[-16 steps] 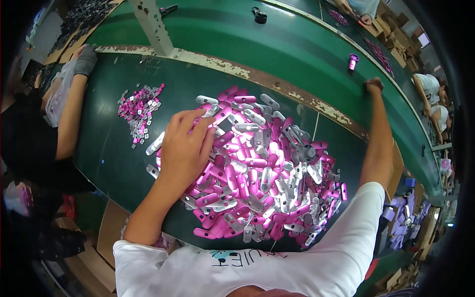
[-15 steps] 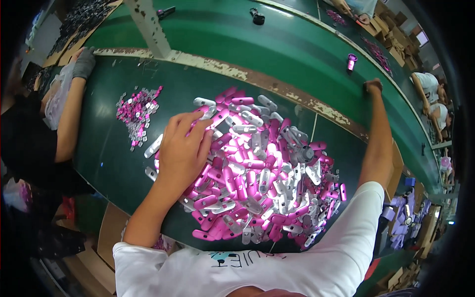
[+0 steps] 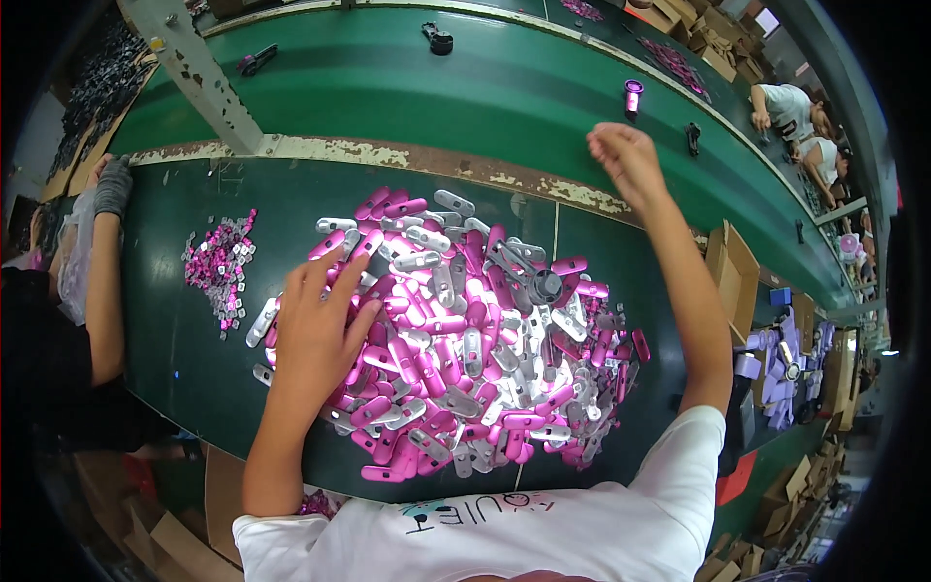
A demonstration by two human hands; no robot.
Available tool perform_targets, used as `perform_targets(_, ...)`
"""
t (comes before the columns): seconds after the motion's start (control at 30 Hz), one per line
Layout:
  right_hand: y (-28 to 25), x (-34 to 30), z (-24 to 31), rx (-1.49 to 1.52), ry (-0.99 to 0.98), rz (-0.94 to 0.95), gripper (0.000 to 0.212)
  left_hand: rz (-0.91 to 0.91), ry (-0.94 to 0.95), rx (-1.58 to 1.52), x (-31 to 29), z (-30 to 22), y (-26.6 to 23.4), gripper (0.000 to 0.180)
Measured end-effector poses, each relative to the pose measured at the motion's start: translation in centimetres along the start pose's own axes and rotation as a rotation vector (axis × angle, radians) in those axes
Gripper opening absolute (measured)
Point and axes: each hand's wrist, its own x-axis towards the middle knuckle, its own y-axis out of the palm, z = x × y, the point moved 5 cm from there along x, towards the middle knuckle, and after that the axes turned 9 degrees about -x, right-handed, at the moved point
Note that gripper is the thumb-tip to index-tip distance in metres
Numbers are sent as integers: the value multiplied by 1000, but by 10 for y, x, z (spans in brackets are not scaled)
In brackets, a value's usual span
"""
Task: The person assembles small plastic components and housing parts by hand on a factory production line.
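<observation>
A heap of pink and silver plastic pieces (image 3: 448, 364) lay on the dark green table (image 3: 184, 378), close in front of the person, probably for easy reach. The left hand (image 3: 315, 315) lay over its left side, fingers spread wide, perhaps to steady loose pieces; any grip underneath couldn't be told. A dark grey part (image 3: 545, 286) sat on top. A pile of small bits (image 3: 221, 262) stood apart, likely to prevent mixing. Beyond the painted rail (image 3: 388, 155), the right hand (image 3: 626, 160) hung over the green belt (image 3: 339, 87), fingers curled, contents unclear, near a purple cup-shaped part (image 3: 632, 99).

Open cardboard box (image 3: 741, 281), chipped whitish post (image 3: 199, 82)
</observation>
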Motion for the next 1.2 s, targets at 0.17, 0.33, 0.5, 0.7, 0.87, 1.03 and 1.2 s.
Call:
perform_targets(0.17,123,-61,23,-72,224,294,17,7,16,7,-8,16,11,25)
perform_targets(0.33,137,38,0,265,327,164,16,-112,125,-88,-2,6,5,13)
perform_targets(0.5,161,176,-46,-110,270,87,38,-60,87,-80,-5,2,5,10)
perform_targets(0.7,175,217,-31,-1487,-40,-207,58,-132,195,-59,-8,-8,3,10)
perform_targets(0.87,215,82,6,-1155,-562,206,42,-76,74,-136,-13,-5,-1,7)
perform_targets(1.03,197,-70,43,-1399,-631,517,34,-164,69,-328,-8,-7,-6,8)
perform_targets(1.2,150,-98,44,-1269,-556,332,35,-14,-138,-755,-8,0,12,11)
